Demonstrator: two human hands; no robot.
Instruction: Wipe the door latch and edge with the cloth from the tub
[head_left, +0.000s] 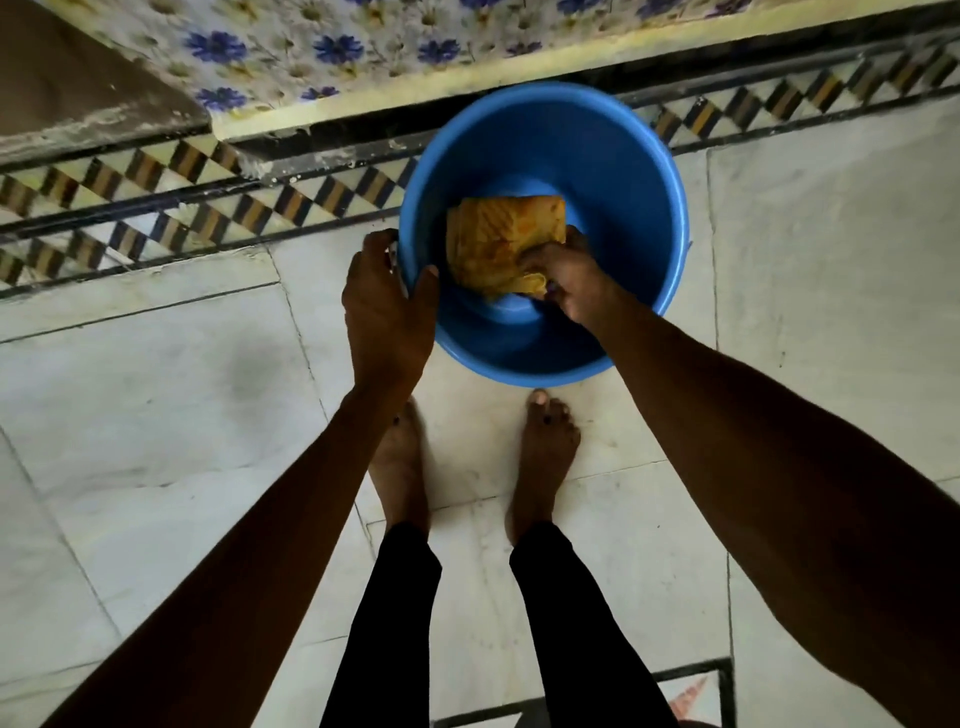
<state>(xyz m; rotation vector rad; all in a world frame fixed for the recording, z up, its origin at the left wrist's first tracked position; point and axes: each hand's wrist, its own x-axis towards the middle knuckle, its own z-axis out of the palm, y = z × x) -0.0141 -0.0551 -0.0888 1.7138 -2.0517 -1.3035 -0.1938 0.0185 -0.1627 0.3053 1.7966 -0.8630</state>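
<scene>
A round blue plastic tub (597, 156) stands on the marble floor just ahead of my bare feet. Inside it lies a folded yellow-orange cloth (493, 234). My right hand (571, 280) reaches into the tub and is closed on the cloth's near corner. My left hand (387, 301) grips the tub's left rim, thumb inside the rim and fingers outside. No door latch or door edge shows in this view.
A wall with blue-flower tiles (337, 47) rises right behind the tub. A checkered black-and-yellow tile border (171, 202) runs along the floor below it. A brown raised step or ledge (78, 88) sits at the top left. White marble floor (156, 395) spreads to both sides.
</scene>
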